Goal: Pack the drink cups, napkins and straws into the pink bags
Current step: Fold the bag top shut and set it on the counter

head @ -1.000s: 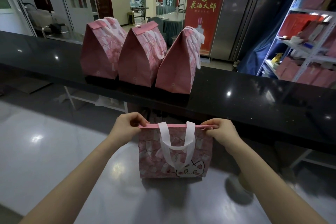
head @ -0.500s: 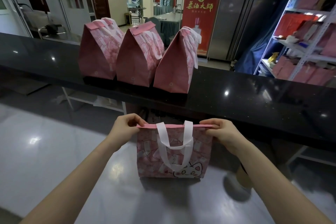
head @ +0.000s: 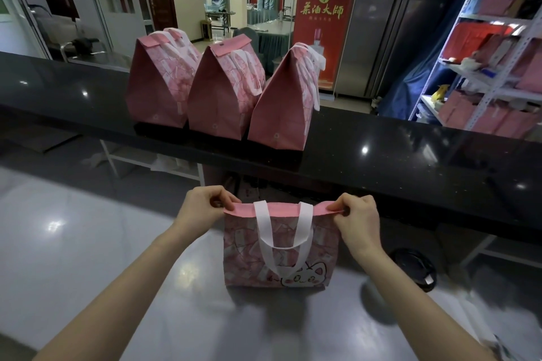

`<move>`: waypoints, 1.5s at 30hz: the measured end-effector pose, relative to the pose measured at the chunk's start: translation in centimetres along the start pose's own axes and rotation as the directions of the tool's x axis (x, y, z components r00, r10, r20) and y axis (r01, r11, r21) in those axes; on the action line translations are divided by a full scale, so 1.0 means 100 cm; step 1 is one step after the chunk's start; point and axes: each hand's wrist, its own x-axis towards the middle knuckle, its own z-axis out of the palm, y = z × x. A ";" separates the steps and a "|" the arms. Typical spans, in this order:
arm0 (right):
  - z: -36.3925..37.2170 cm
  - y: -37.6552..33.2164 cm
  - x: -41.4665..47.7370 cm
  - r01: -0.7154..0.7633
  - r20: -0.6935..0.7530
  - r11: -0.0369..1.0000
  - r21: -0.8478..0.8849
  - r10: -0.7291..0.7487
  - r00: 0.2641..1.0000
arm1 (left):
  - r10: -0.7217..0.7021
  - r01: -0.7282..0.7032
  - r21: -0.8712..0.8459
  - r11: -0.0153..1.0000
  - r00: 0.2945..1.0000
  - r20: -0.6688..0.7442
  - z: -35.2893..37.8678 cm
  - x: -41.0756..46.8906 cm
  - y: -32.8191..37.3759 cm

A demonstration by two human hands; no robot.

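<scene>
Glossy grey worktop. The raised black ledge behind it carries three closed pink bags, side by side. Room beyond: red banner reading 茶酒大師; white shelving with pink packs. Cat-print pink bag stands upright on the worktop. Left hand and right hand each pinch a top corner.

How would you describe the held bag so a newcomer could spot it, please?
Find the long black counter bearing three pink bags. Nearer, on the grey table, the left hand and right hand pinch a fourth bag, alone showing a cat face.
</scene>
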 end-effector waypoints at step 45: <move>0.007 -0.044 0.009 0.356 0.482 0.891 -0.282 -0.189 0.855 | 0.357 -0.415 0.546 0.728 0.909 0.215 0.054 0.001 0.042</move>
